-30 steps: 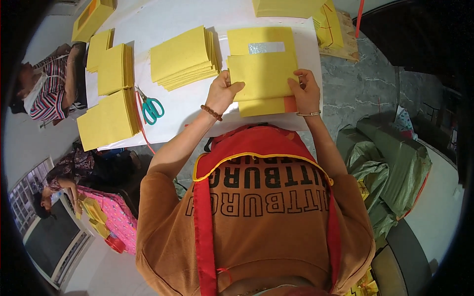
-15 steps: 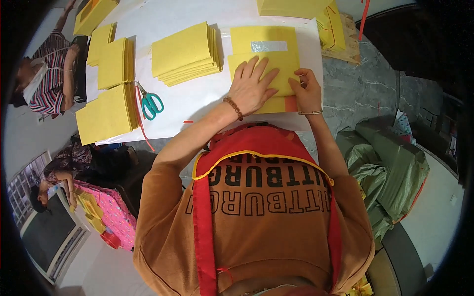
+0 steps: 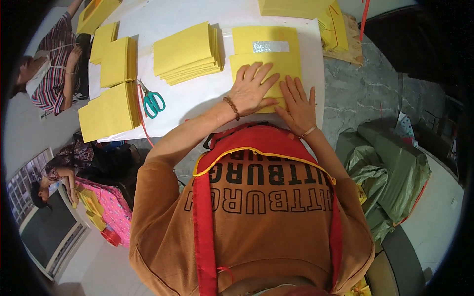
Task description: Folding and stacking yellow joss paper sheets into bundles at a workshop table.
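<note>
A folded yellow paper sheet [image 3: 264,34] lies at the front right of the white table, with a silvery rectangular strip [image 3: 270,47] across its upper part. My left hand [image 3: 249,93] rests on the folded layer, fingers spread and stretched out. Beside it, my right hand [image 3: 300,106] presses flat over the sheet's lower right corner, fingers extended. Neither hand grips anything. Both palms hide much of the sheet's lower edge. To the left of my hands is a neat stack of yellow folded papers [image 3: 182,52].
Teal-handled scissors [image 3: 154,104] and a red cord lie by more yellow stacks [image 3: 108,113] on the left of the white table [image 3: 140,54]. Yellow bundles [image 3: 335,29] sit beyond the right corner. Green wrapped bales [image 3: 390,163] stand at right. Two people work at left.
My right hand has uncurled from the sheet's right edge and now lies flat on its lower corner. The orange patch there is out of sight. My left hand has slid slightly downward.
</note>
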Demonstrator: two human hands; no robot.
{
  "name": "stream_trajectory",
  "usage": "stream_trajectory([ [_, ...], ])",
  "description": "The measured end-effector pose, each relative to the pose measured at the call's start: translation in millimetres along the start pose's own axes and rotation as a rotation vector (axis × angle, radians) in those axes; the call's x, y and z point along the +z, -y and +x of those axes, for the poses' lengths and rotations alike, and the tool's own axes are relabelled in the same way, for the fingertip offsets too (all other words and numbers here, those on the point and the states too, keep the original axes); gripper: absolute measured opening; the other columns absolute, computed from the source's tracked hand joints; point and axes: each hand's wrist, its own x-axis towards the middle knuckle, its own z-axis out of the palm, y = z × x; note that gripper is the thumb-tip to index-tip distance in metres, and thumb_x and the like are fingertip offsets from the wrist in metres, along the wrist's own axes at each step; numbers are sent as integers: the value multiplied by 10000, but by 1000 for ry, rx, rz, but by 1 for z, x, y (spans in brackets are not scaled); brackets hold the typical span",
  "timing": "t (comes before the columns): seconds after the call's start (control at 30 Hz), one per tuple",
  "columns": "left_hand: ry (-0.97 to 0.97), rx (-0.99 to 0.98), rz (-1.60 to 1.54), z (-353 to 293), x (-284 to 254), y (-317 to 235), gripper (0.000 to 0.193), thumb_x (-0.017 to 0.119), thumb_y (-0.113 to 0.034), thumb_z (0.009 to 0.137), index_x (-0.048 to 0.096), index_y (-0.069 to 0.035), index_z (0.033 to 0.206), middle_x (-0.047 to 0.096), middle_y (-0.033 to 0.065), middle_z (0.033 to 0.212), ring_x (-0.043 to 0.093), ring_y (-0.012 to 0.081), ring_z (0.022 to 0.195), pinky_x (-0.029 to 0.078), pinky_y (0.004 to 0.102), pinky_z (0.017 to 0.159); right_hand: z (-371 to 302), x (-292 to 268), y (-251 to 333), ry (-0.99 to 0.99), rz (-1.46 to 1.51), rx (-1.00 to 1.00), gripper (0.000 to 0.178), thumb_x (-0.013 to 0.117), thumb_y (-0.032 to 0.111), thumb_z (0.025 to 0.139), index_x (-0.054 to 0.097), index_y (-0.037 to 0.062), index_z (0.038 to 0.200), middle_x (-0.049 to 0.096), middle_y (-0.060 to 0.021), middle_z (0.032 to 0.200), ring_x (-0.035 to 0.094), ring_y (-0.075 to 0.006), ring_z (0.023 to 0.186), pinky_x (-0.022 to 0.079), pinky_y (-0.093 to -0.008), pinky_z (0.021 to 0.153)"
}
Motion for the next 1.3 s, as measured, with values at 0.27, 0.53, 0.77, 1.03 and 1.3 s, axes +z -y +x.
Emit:
stream_trajectory([
  [0.27,-49,154,377,4,7,-15,498,550,-190,722,496,38,1162,545,197,1069,529,297,921,454,364,751,11,-23,-47,-164,1262,343,487,288,365,958,394,47,1311,483,-107,1282,458,-235,1191,330,-358,992],
  [0.53,-470,52,256,-1,-124,33,477,569,-73,694,550,-95,1170,585,71,1114,556,225,998,429,349,824,29,-29,-34,-406,1275,485,390,411,296,951,474,28,1228,546,-98,1187,526,-197,1093,406,-317,887],
  [0.77,-129,-177,372,-67,-66,141,570,565,-52,706,463,-100,1264,504,98,1237,475,274,1104,374,403,902,123,17,83,-248,1226,128,368,491,175,897,483,8,1226,508,-111,1215,509,-200,1092,403,-310,895],
  [1.03,-252,-266,-46,-83,-61,168,659,648,-280,716,411,-66,1292,465,195,1249,416,362,1159,328,436,966,190,114,96,-51,1306,510,422,620,139,767,498,36,1158,500,-94,1103,490,-214,1038,408,-343,868],
  [1.3,-375,-1111,-901,-99,-50,173,1078,721,-500,678,161,162,1318,429,295,1242,465,305,1156,372,338,965,186,108,87,46,1427,510,435,633,55,735,503,27,1149,490,-79,1105,490,-201,1036,402,-325,872],
])
